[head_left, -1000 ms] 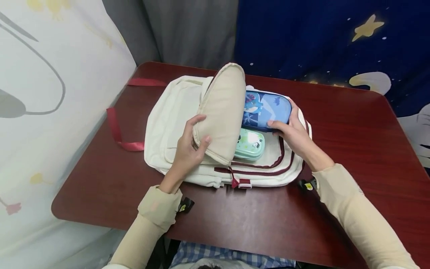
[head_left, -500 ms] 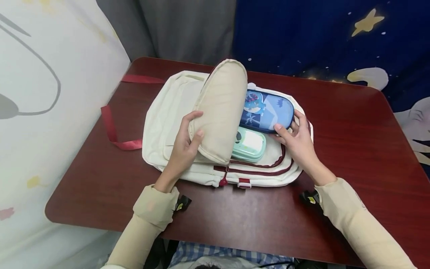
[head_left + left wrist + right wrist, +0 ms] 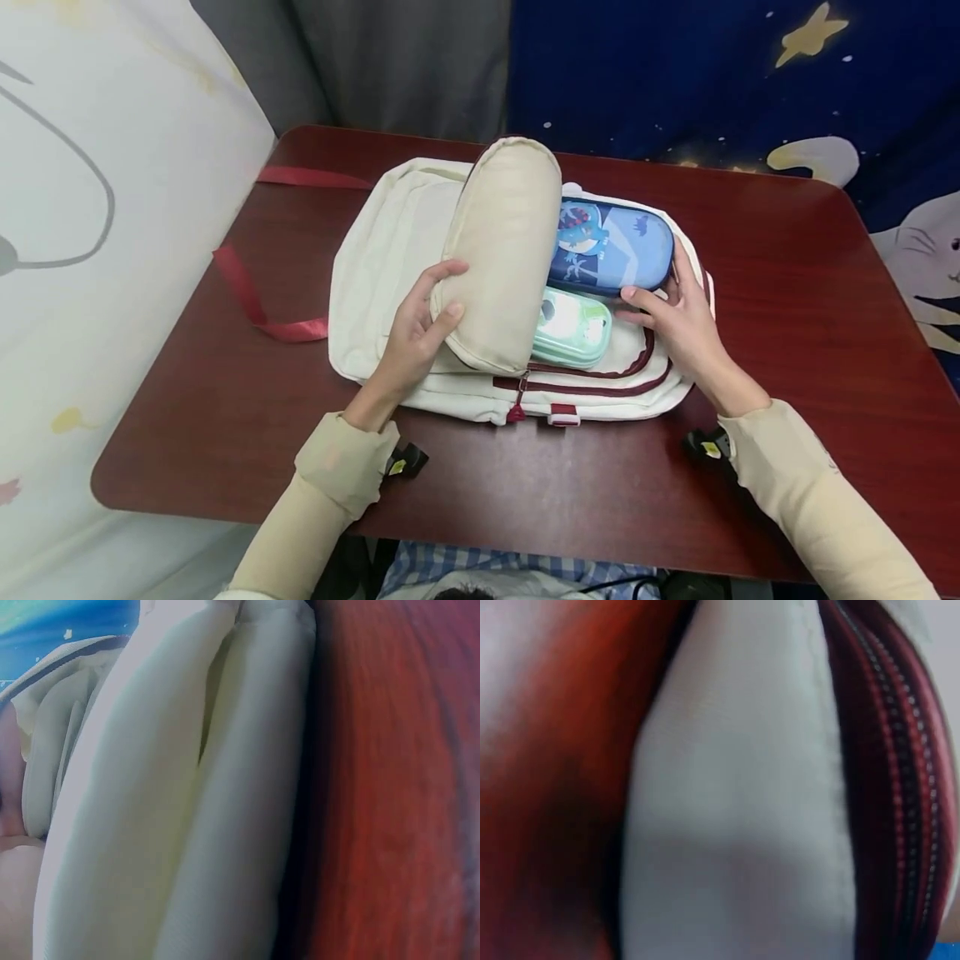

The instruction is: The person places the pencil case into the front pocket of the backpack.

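A cream backpack (image 3: 397, 292) with dark red zips lies on the table, its front pocket flap (image 3: 506, 250) folded back to the left. My left hand (image 3: 416, 329) grips the flap's near left edge between thumb and fingers. On the uncovered pocket area lies a blue dinosaur-print pencil case (image 3: 630, 242), its left end behind the flap. My right hand (image 3: 686, 321) holds that case at its right end, thumb at the near corner and fingers along the end. Just nearer lies a mint-green case (image 3: 573, 329), also partly hidden by the flap. The right wrist view shows the bag's red zip (image 3: 900, 780) close up.
The dark red wooden table (image 3: 570, 500) extends round the bag. Red straps (image 3: 262, 317) trail from its left side. A red zip pull (image 3: 516, 412) hangs at the front. A white printed cloth (image 3: 112, 333) borders the left, and a navy curtain (image 3: 637, 75) the back.
My right thumb has slid off the top of the blue pencil case to its near right corner. My left hand keeps its grip on the flap. The head view has shifted slightly.
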{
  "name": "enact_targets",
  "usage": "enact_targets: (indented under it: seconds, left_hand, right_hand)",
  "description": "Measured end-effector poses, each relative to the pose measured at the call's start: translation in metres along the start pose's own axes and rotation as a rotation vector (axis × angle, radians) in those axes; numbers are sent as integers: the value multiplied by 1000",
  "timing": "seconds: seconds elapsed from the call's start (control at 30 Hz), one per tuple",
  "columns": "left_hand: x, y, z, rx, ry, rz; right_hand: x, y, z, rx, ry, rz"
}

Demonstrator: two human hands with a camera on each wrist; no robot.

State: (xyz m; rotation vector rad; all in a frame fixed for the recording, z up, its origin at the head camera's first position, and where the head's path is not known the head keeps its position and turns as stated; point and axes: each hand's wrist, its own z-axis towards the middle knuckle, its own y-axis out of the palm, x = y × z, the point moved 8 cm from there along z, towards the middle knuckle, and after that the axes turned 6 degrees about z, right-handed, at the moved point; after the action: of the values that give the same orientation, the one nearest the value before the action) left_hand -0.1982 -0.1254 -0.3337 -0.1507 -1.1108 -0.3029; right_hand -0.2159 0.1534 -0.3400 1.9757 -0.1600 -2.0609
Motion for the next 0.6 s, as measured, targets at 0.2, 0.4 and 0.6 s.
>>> enact_targets:
  seconds: [0.2, 0.4, 0.6]
  left_hand:
    - [-1, 5, -2, -21, 37, -4]
    - [0, 7, -2, -43, 34, 0]
    - [2, -3, -5, -25, 15, 30]
  right_hand:
    - [13, 7, -1, -78, 88, 276]
    - [17, 6, 3, 35, 187, -37]
    - [21, 17, 19, 34, 287, -456]
